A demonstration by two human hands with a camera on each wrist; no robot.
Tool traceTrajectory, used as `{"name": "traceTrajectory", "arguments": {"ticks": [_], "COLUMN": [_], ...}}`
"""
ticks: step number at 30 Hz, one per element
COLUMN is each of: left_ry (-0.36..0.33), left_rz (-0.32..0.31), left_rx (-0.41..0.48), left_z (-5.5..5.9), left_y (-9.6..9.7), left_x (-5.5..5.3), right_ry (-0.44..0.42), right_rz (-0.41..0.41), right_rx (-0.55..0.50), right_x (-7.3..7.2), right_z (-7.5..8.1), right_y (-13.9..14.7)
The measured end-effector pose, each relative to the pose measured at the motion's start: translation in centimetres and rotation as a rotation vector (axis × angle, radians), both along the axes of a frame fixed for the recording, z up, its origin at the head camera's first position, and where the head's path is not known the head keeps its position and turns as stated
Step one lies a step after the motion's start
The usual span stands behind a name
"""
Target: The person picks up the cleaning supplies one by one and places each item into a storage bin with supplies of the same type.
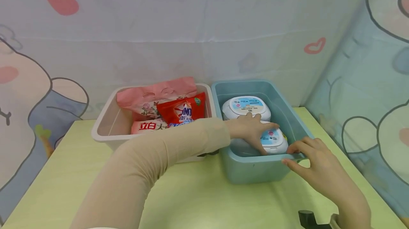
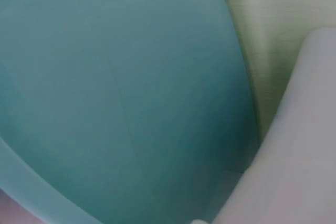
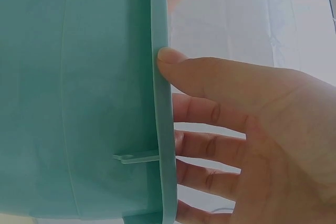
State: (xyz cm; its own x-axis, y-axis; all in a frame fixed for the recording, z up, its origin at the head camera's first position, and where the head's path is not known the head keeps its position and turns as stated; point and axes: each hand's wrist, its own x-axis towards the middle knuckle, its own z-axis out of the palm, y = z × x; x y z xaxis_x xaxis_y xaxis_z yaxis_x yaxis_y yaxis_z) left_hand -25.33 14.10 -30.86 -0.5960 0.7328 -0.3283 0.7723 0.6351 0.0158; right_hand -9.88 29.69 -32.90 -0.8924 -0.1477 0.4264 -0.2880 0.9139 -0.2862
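Two white plastic tubs with blue labelled lids sit in the blue bin [image 1: 255, 168], a far tub [image 1: 246, 104] and a near tub [image 1: 274, 147]. My left hand [image 1: 252, 131] reaches in from the left and spans the near tub from above, thumb at its near side and fingers toward its far edge. At the bin's near right corner, my right hand [image 1: 314, 161] grips the rim. In the right wrist view, the thumb [image 3: 210, 77] lies on the rim [image 3: 164, 114] and the other fingers go behind it. The left wrist view shows only bin walls.
Left of the blue bin stands a pale bin [image 1: 105, 129] with a pink bag [image 1: 153, 97], a red detergent bag [image 1: 183, 110] and a red-and-white pack [image 1: 147, 126]. Both bins stand on a light green table [image 1: 188, 200] against a printed cloth backdrop [image 1: 159, 23].
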Motion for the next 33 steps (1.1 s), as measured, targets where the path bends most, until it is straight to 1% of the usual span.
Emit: {"name": "traceTrajectory", "arguments": {"ticks": [4, 8, 15, 22, 33], "left_ry": [0.013, 0.023, 0.021, 0.024, -0.004], "left_rz": [0.002, 0.008, 0.014, 0.005, -0.01], "left_rx": [0.005, -0.012, -0.016, -0.029, -0.062], "left_z": [-0.18, -0.43, -0.64, -0.84, -0.5], "left_y": [-0.05, -0.01, 0.0, -0.11, -0.85], "left_x": [0.08, 0.13, 0.1, 0.06, -0.05], "right_ry": [-0.005, -0.006, 0.004, 0.015, -0.002], "right_rz": [0.002, 0.002, 0.002, 0.008, 0.007], "right_rx": [-0.001, -0.002, -0.002, 0.003, -0.001], "right_x": [0.0, 0.02, 0.04, -0.01, -0.03], "right_z": [0.03, 0.0, -0.05, -0.03, -0.07], "right_y": [-0.05, -0.06, -0.01, 0.0, -0.04]}}
